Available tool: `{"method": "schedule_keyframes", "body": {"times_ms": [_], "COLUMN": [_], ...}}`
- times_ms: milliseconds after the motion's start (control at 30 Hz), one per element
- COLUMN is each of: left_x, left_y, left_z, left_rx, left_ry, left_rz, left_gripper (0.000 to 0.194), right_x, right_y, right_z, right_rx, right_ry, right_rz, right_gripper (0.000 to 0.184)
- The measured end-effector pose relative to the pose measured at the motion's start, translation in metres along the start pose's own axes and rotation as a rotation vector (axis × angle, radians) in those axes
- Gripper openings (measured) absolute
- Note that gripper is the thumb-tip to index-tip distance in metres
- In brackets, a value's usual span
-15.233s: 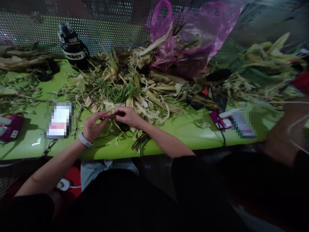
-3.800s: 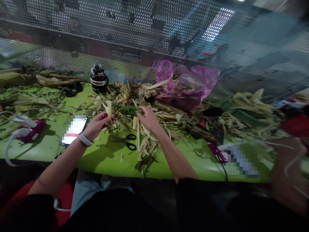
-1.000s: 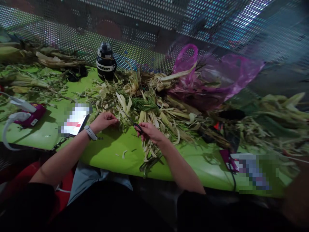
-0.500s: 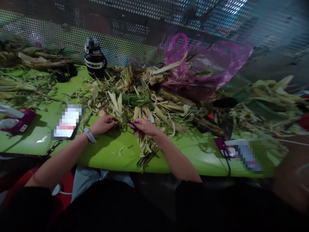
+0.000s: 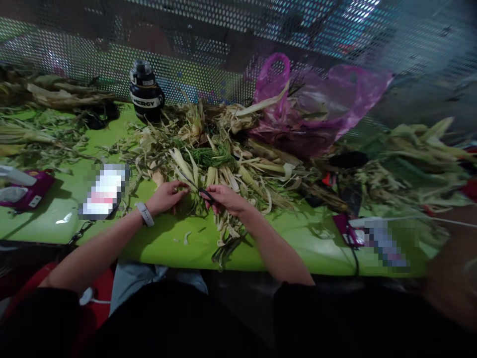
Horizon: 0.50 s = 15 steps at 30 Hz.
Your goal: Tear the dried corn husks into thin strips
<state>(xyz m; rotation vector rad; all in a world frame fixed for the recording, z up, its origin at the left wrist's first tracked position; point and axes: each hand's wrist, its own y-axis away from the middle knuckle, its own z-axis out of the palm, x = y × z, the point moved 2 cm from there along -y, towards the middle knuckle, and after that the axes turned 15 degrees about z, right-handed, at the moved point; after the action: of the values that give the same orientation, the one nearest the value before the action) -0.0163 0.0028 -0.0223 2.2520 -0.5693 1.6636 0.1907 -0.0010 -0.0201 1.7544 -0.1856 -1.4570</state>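
Observation:
A pair of dark-handled scissors (image 5: 206,194) is in my right hand (image 5: 224,198), the fingers closed round its handles. Its blades point up and left across pale corn husks (image 5: 180,161). My left hand (image 5: 169,197), with a pale watch band at the wrist, has its fingers curled at the base of a corn husk (image 5: 194,171), just left of the scissors. The exact contact of those fingertips is hard to see. A tangled green plant bundle (image 5: 210,156) lies on the husks behind both hands. Pale stalks (image 5: 230,231) hang below my right hand.
The green tabletop (image 5: 164,248) holds heaps of dry husks. A black bottle (image 5: 146,94) and a pink plastic bag (image 5: 298,124) stand at the back, before a perforated screen (image 5: 208,64). Phones lie left (image 5: 105,191) and right (image 5: 385,243). A person's arm (image 5: 454,253) shows at right.
My left hand has moved slightly right, toward the scissors. The pale husk beside it has shifted right too. My right hand keeps its hold with little movement.

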Motion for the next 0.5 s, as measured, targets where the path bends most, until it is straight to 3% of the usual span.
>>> {"method": "schedule_keyframes", "body": {"times_ms": [267,500], "left_x": [0.0,0.006], "left_y": [0.004,0.002], "left_z": [0.011,0.02], "left_rx": [-0.147,-0.183], "left_ry": [-0.097,-0.456], "left_rz": [0.057,0.224], "left_gripper": [0.045,0.032], "right_x": [0.0,-0.003], "right_y": [-0.003,0.0], "right_z": [0.002,0.004], "right_rx": [0.003,0.0], "right_ry": [-0.011,-0.019], "right_rz": [0.007,-0.015], "right_gripper": [0.044,0.041]}}
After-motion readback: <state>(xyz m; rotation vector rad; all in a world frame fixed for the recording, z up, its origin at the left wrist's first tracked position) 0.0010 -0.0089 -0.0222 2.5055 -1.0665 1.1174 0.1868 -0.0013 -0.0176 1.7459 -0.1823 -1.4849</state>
